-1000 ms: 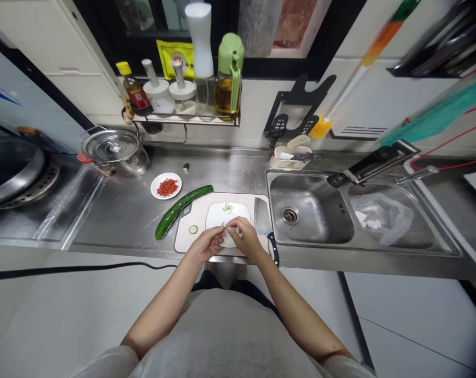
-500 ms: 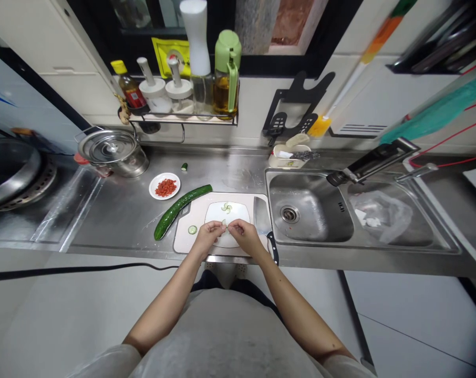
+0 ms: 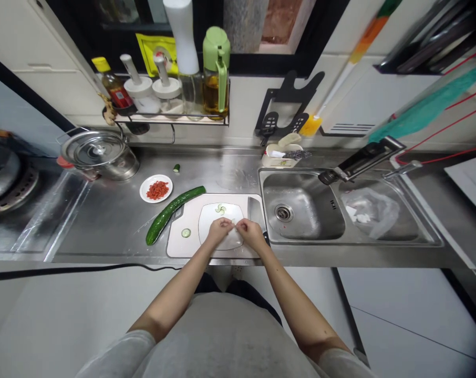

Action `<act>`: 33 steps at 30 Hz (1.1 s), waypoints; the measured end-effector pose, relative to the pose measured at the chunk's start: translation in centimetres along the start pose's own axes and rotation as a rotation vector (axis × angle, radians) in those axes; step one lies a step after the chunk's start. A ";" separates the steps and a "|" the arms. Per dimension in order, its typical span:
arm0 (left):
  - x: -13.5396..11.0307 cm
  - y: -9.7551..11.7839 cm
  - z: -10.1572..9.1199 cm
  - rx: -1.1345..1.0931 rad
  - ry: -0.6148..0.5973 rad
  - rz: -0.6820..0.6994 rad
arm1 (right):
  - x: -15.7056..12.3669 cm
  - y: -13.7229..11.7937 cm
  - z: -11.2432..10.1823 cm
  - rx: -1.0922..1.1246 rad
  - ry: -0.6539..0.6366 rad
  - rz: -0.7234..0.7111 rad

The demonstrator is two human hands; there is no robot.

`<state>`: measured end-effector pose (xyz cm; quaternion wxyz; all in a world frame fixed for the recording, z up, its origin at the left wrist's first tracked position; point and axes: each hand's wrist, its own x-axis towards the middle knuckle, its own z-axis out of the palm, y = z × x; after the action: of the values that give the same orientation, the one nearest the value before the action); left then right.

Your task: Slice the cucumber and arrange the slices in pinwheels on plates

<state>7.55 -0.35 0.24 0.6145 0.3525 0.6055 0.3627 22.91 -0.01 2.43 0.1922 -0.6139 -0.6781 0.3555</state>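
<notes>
My left hand and my right hand meet over a white square plate on a pale cutting board. Both pinch small pale cucumber pieces between their fingertips, with one piece showing between the hands. A few cut cucumber pieces lie at the plate's far side. One round slice rests on the board to the left. A whole cucumber lies slanted beside the board. A cleaver blade lies on the board's right edge.
A small white dish of red berries and a cucumber end sit behind the cucumber. A lidded steel pot stands at the left, a double sink at the right. A rack of bottles hangs on the wall.
My hands have drawn slightly apart and shifted a little, still pinching the cucumber pieces over the plate. The view has swung to the right, so everything sits further left.
</notes>
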 end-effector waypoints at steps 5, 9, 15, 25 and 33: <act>2.0 -0.6 0.4 0.165 0.017 0.019 | 1.4 0.8 0.2 -0.140 -0.023 0.015; 2.4 0.0 0.6 0.367 0.043 0.061 | 1.9 0.8 0.4 -0.223 -0.028 0.030; 2.2 0.8 1.2 0.581 0.108 0.123 | 1.8 1.1 0.8 -0.297 0.029 0.036; 1.3 1.4 2.0 0.779 0.139 0.126 | 0.9 1.7 1.7 -0.241 0.139 0.093; 0.3 1.3 2.4 0.968 0.177 0.184 | 0.3 1.2 1.9 -0.215 0.192 0.106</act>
<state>9.96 0.62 1.29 0.2924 0.6169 0.7206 0.1213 22.38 -0.15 0.20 0.1702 -0.6970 -0.6574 0.2302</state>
